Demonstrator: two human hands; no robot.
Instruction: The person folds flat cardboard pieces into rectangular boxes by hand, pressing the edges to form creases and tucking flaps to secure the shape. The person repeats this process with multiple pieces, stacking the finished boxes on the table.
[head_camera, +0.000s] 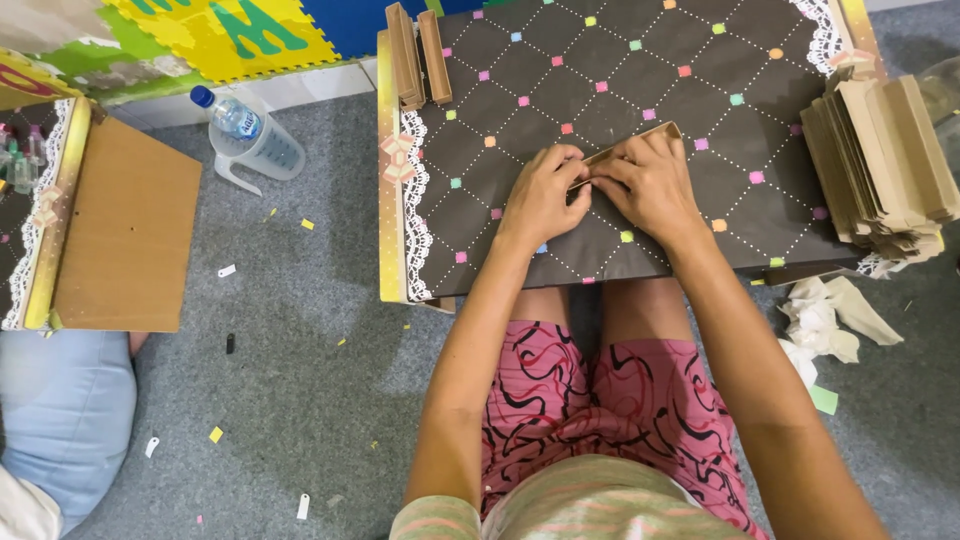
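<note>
**Both hands on a brown paper strip, low worktop, floor-level room**

From the head view I see the left hand (545, 195) and right hand (648, 185) meeting at the middle of the worktop (700, 110). Both pinch a narrow folded brown paper piece (632, 143) between fingers and thumbs; it lies flat against the cloth, its far end angled up to the right, its near end hidden under the fingers.

Surface: the worktop carries a dark brown cloth with dotted diamond lines and small coloured squares, white lace along its left edge (415, 200). Two finished brown pieces (418, 55) stand at the far left corner. A thick stack of brown paper pieces (880, 160) sits on the right edge, partly overhanging it.

Room: grey carpet floor (300, 350), strewn with small paper scraps. A clear plastic jug (260, 150) with a blue-capped water bottle (225, 112) in it stands on the floor left of the worktop. Foam play mats (230, 35) in yellow, green and blue line the far side. A second low worktop with a cardboard sheet (125, 225) sits far left. Crumpled white paper (815, 325) lies on the floor at right. The person sits with knees under the worktop, in pink patterned shorts (600, 390).
</note>
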